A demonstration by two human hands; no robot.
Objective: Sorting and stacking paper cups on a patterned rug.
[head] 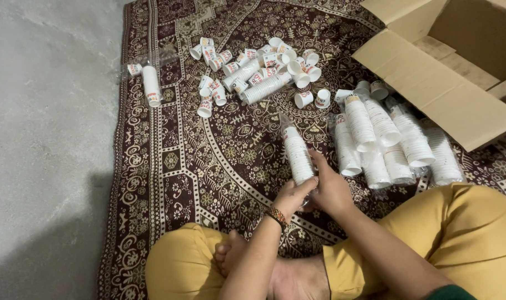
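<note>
Open room: the rug [169,166] is mostly bare along its left edge and through the middle, with grey floor [47,139] beyond that edge.
Far edge: a pile of loose paper cups [258,69] is scattered there, and one short sleeve of cups [151,84] is laid by the left edge.
Right side: pretty crowded, wrapped cup stacks [392,144] are packed side by side, and an open cardboard box [447,72] is parked at the far right corner.
In the way: crossed legs in yellow trousers [464,233] are folded over the near edge, so room there is tight.
Held stack [297,155]: kept near the rug's middle, just left of the wrapped stacks, tilted away, bottom end in both hands.
Left hand [293,195]: clasped on the stack's lower end, banded wrist bent up.
Right hand [330,189]: wrapped round the same end from the right, fingers pointed forward.
</note>
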